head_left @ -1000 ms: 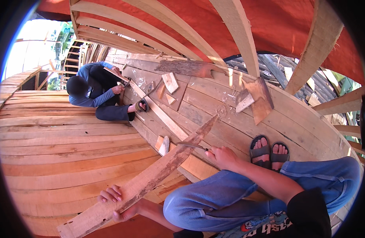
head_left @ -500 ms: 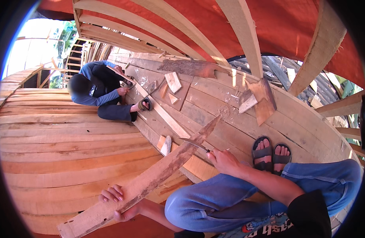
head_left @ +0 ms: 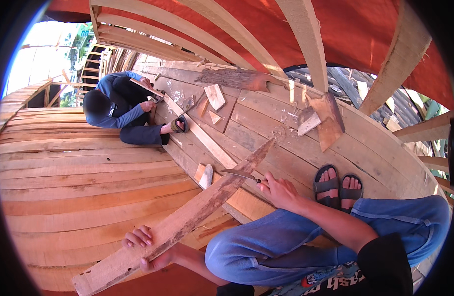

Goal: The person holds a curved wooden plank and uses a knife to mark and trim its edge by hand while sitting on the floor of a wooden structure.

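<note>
A long plank (head_left: 187, 209) with a dark, rough, bark-like edge slants from the lower left up to the middle, narrowing to a point at its far end. My left hand (head_left: 144, 246) is wrapped round its near part, fingers over one edge and thumb at the other. In my right hand (head_left: 280, 191) is the handle of a knife (head_left: 240, 173) with a slightly curved blade. The blade lies across the plank's upper part, close to the dark edge. Whether it touches the wood I cannot tell.
A co-worker (head_left: 121, 106) sits at the far left, holding a long wood strip (head_left: 202, 135). Offcuts (head_left: 215, 97), a bark slab (head_left: 237, 79) and a notched block (head_left: 327, 121) lie on the plank deck. Curved ribs (head_left: 306, 44) rise at right. My sandalled feet (head_left: 338, 190) are nearby.
My right hand and the knife have shifted slightly, the blade now lying a little nearer along the plank. The left hand and plank stay nearly still. The co-worker's hands have moved upward.
</note>
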`<move>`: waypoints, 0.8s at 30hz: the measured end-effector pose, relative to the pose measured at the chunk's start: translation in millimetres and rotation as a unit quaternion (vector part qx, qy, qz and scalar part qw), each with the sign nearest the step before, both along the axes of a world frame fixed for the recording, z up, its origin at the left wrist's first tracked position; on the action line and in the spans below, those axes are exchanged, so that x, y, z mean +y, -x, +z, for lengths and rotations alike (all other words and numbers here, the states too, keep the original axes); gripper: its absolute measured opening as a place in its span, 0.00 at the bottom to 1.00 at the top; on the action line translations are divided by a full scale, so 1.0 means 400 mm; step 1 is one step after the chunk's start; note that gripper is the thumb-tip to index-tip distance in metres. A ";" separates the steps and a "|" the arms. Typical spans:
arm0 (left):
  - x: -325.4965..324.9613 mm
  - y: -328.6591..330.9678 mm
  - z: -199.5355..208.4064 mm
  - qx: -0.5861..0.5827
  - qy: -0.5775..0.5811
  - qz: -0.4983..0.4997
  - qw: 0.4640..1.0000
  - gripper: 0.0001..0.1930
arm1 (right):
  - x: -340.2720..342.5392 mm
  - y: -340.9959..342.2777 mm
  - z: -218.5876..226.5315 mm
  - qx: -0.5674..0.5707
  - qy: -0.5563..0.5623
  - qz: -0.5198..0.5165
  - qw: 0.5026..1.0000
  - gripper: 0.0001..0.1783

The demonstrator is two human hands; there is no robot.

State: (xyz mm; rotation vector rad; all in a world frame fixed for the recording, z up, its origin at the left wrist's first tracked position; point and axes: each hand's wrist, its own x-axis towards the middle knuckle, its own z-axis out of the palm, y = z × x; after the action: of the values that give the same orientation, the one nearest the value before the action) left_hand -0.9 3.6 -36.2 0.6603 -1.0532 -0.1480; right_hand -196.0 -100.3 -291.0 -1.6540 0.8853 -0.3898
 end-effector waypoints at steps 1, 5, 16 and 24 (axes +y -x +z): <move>0.001 -0.005 0.000 -0.003 0.000 0.004 1.000 0.21 | -0.006 0.009 0.030 0.002 -0.010 0.022 1.000 0.21; -0.004 -0.010 -0.005 -0.005 0.007 -0.023 1.000 0.21 | 0.017 -0.006 -0.020 -0.073 0.100 -0.015 0.992 0.20; -0.016 0.010 0.001 -0.011 -0.001 -0.010 1.000 0.22 | -0.034 0.005 -0.062 0.062 0.065 0.029 0.996 0.16; -0.004 -0.008 -0.003 0.001 0.002 -0.005 1.000 0.21 | -0.031 0.005 -0.029 0.028 0.138 0.030 0.990 0.16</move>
State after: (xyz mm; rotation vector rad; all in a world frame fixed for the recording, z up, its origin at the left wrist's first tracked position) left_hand 2.4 1.9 -37.5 0.6521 -1.0545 -0.1551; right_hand -197.8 -112.6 -302.6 -1.9498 0.8499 -0.4423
